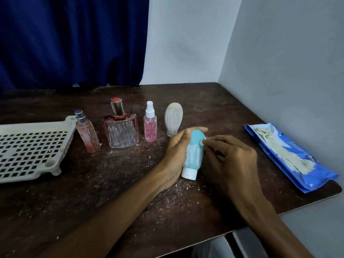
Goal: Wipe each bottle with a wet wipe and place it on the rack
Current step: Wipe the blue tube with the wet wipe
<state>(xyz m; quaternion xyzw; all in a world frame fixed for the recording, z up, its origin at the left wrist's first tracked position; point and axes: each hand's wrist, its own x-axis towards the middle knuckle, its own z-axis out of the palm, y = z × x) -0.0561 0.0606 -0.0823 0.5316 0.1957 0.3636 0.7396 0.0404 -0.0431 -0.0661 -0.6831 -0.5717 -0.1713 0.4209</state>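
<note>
Dark brown table (pixel 55 211) in a corner; grey walls right and behind, blue curtain (pixel 70 41) behind the left part. Surface strewn with pale crumbs and dust, thickest near the middle.

White perforated rack (pixel 28 146) at left edge of table, empty as far as visible, partly cut off by the frame.

Blue wipe packet (pixel 290 157) lying flat at right edge, opened, with soiled whitish material showing along its top.

Row of four bottles standing upright just right of the rack, all streaked with white residue: slim pink spray bottle (pixel 86 134), close beside the rack corner; wide clear perfume bottle (pixel 121 130) with silver collar and red cap; small pink pump bottle (pixel 150 125) with white sprayer; white squeeze bottle (pixel 173 119) resting on its cap.

Blue squeeze bottle (pixel 193 155) in front of the row, held off-vertical, white cap toward the camera, white streaks on its body.

Left hand (pixel 176 155) wrapped around the blue bottle from the left, fingers closed on it.

Right hand (pixel 229 161) at the bottle's upper right, fingers pinched on a small white wipe (pixel 203 143) pressed against the rounded far end.
</note>
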